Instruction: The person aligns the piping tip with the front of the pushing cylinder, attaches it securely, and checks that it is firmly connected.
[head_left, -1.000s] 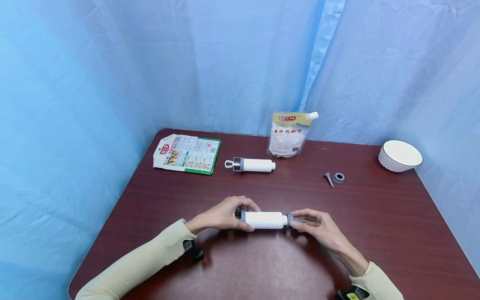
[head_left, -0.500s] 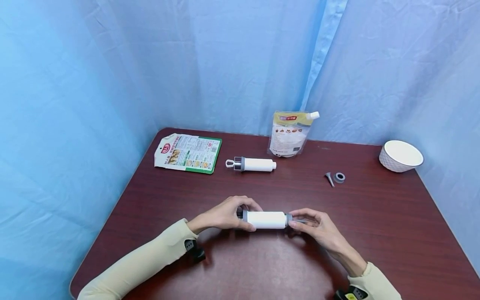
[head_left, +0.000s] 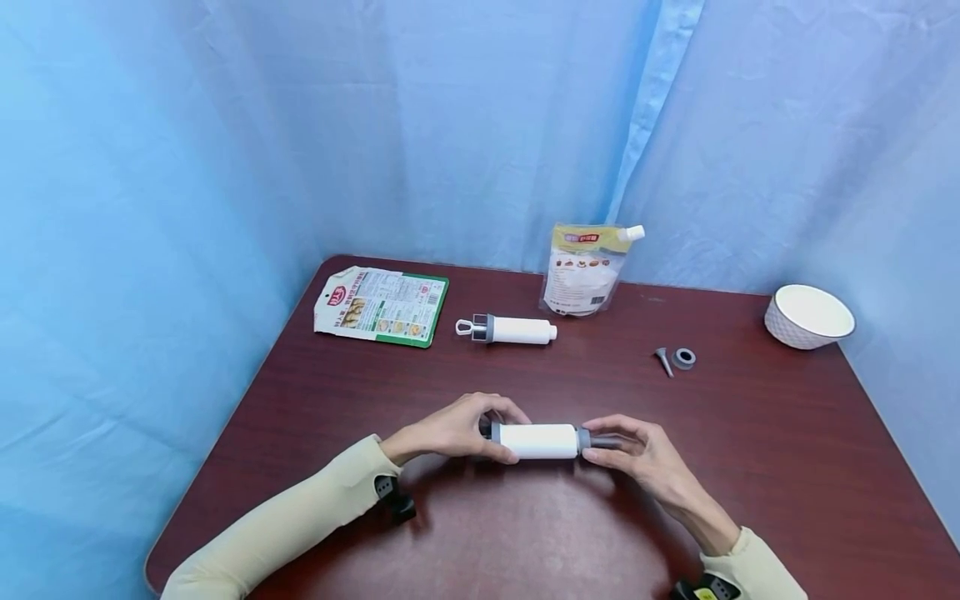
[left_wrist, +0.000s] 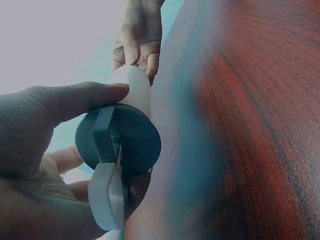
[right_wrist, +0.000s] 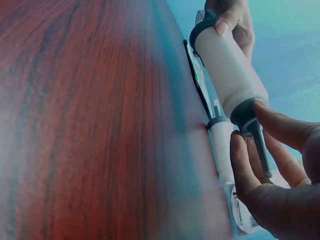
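Note:
A white pastry syringe [head_left: 540, 442] lies crosswise between both hands, its grey end cap on the left. My left hand [head_left: 467, 429] grips it at that cap, thumb on the near side and fingers beyond. In the left wrist view the pale plunger handle [left_wrist: 107, 196] sticks out toward the palm. My right hand [head_left: 641, 457] pinches the grey collar [right_wrist: 245, 114] at the barrel's other end with thumb and fingers. From that collar a thin grey nozzle [right_wrist: 260, 150] points into the right palm. The collar sits right against the barrel, covering its neck.
Farther back lies a second white syringe [head_left: 521, 331]. A green and white packet [head_left: 382, 307] lies at the back left, and a spouted pouch [head_left: 581, 271] stands behind. Rightward are a loose grey nozzle [head_left: 663, 362], a grey ring [head_left: 683, 359] and a white bowl [head_left: 797, 327].
The grey collar has come up against the barrel, hiding the white neck that showed a second ago. Both hands keep their hold; the view has shifted slightly.

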